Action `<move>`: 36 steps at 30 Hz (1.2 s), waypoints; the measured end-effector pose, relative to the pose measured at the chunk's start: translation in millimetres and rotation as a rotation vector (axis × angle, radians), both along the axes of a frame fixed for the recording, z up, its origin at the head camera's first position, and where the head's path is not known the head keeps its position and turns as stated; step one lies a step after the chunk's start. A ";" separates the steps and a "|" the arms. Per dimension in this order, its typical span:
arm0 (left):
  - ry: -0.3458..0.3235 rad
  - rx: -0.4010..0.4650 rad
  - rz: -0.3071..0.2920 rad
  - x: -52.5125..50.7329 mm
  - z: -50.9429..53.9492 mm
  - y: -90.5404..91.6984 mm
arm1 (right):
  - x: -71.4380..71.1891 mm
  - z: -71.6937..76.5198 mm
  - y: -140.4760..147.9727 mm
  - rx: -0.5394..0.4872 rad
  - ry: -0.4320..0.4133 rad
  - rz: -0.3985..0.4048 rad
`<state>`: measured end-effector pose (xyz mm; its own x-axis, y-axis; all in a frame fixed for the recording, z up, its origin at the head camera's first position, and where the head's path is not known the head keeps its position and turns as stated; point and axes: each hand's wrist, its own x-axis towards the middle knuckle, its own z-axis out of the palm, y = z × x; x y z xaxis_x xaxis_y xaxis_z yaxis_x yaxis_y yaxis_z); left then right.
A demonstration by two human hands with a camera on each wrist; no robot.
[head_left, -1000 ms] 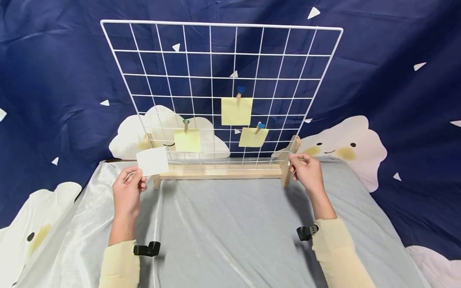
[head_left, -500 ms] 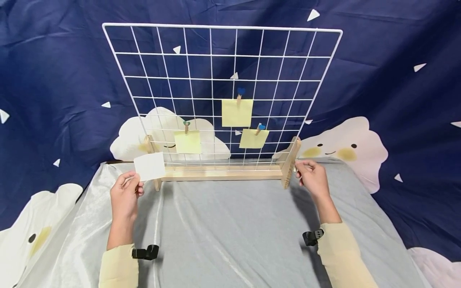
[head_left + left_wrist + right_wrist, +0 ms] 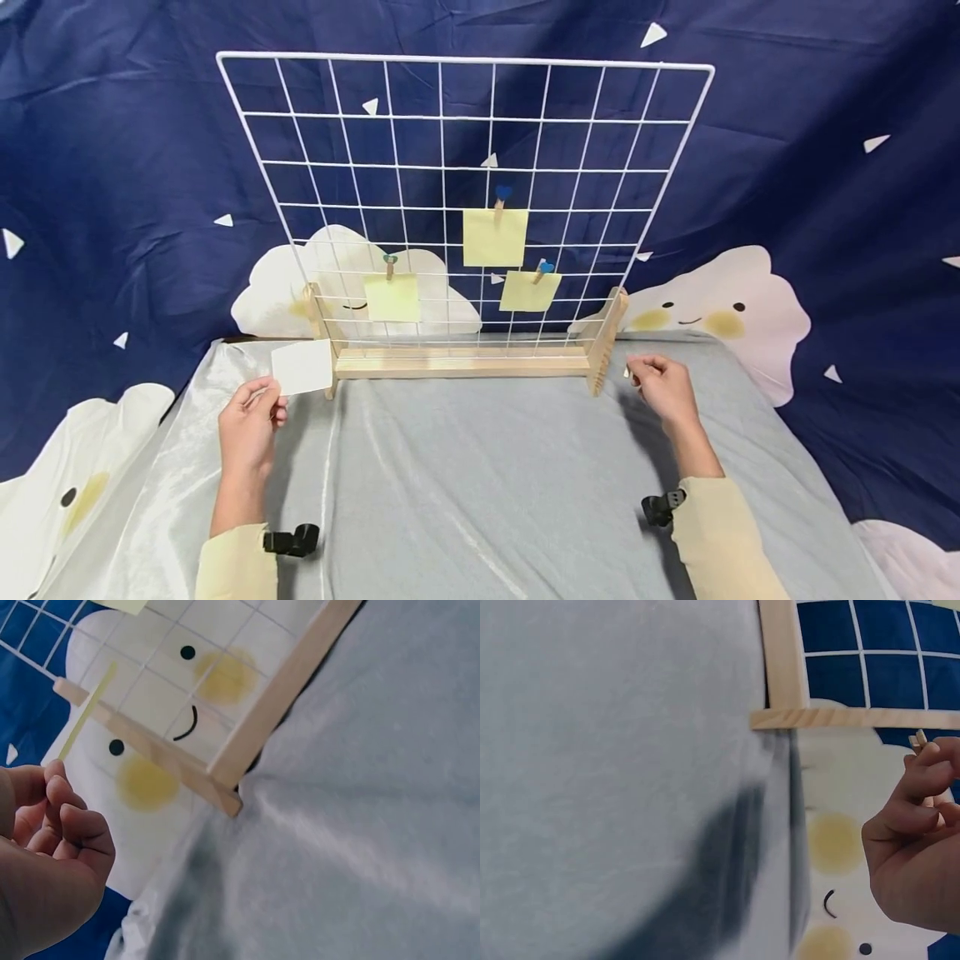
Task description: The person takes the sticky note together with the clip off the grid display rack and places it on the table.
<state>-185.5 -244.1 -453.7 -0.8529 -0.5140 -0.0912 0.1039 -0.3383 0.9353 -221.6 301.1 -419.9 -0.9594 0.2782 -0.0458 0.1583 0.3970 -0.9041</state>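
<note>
Best hold the paper lightly and uncreased: the left hand pinches its corner near the left end of the rack, while the right hand, near the other end, pinches what is probably a wooden clip.

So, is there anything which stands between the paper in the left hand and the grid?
Nothing visible stands between the paper, pinched in the left hand, and the grid. Only the wooden left leg looks close: in the head view, the paper partly covers it. Three notes hang farther right.
</note>
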 end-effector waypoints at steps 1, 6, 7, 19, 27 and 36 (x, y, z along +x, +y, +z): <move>-0.011 -0.006 -0.005 0.4 -1.3 -0.8 | 0.6 -1.8 1.8 0.007 -0.016 0.005; -0.061 -0.030 -0.019 2.6 -7.8 -5.2 | 1.8 -11.9 9.8 0.016 -0.053 0.039; -0.071 -0.034 -0.023 3.3 -9.2 -6.2 | 2.0 -13.9 11.2 0.018 -0.056 0.043; -0.193 -0.097 -0.039 6.5 -30.0 -23.6 | 0.6 -36.3 24.5 0.048 -0.139 0.042; -0.280 -0.183 -0.074 6.3 -38.7 -31.8 | 1.5 -50.4 31.4 0.068 -0.195 0.031; -0.321 -0.270 -0.097 8.4 -43.0 -38.4 | 0.1 -57.3 34.9 0.050 -0.217 0.010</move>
